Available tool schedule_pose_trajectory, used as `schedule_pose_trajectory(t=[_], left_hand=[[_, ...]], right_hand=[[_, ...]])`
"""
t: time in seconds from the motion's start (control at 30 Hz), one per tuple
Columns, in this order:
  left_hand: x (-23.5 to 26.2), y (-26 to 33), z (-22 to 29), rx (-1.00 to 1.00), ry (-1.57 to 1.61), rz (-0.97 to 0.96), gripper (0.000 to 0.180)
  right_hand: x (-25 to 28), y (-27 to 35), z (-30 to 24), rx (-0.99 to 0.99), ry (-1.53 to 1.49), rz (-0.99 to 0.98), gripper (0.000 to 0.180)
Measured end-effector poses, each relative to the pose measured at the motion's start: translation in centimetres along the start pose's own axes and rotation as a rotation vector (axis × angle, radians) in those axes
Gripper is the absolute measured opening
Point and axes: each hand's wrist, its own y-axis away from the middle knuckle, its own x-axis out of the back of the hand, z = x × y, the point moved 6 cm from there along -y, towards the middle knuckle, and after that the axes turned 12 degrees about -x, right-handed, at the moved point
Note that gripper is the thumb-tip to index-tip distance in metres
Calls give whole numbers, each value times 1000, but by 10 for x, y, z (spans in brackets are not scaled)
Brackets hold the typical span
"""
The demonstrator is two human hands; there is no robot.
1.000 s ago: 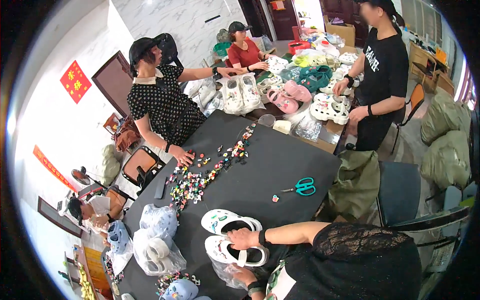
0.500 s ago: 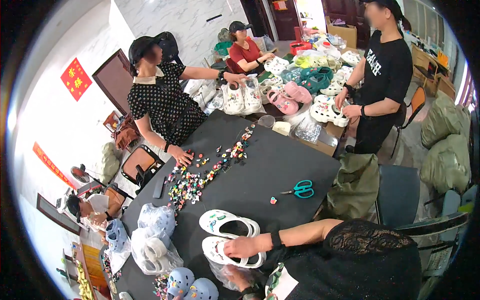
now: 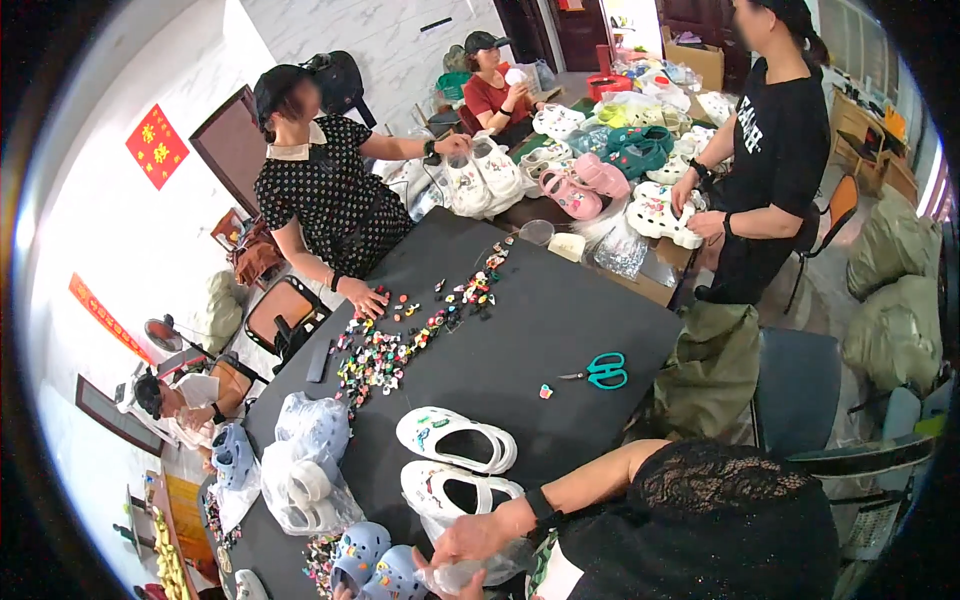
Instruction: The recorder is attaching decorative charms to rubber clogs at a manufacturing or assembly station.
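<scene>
Head view of a black desk [image 3: 560, 330] shared by several people. At the desk's near edge, the person's two hands met over a crumpled clear plastic bag [image 3: 470, 572]. The right hand [image 3: 478, 535], a dark band at its wrist, lay over the bag with fingers curled down onto the film, gripping it. The left hand [image 3: 462, 588] showed only in part at the lower edge of the view, under the bag and touching it; whether its fingers were closed could not be told. Just beyond the hands stood two white clogs [image 3: 455, 438] with small charms, side by side, the nearer one touching the bag. Toward the desk's left near corner lay pale blue clogs [image 3: 372, 562] and bagged white clogs [image 3: 300, 470]. A strip of small coloured charms [image 3: 400, 340] ran along the left edge, where a co-worker's hand [image 3: 366, 298] rested. Green-handled scissors [image 3: 600, 371] lay near the right edge. More clogs [image 3: 585, 180], white, pink and green, were heaped beyond the far edge.
</scene>
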Motion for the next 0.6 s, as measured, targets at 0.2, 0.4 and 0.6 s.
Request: schedule_pose_trajectory(t=[0.2, 0.4, 0.6], left_hand=[[-11, -6, 41, -6, 104, -32, 60], [-20, -7, 80, -15, 208, -34, 61], [-17, 4, 111, -14, 296, 8, 63]], right_hand=[[-2, -1, -3, -155, -124, 34, 19], [41, 6, -48, 167, -254, 333, 55], [-17, -4, -14, -108, -330, -401, 88]])
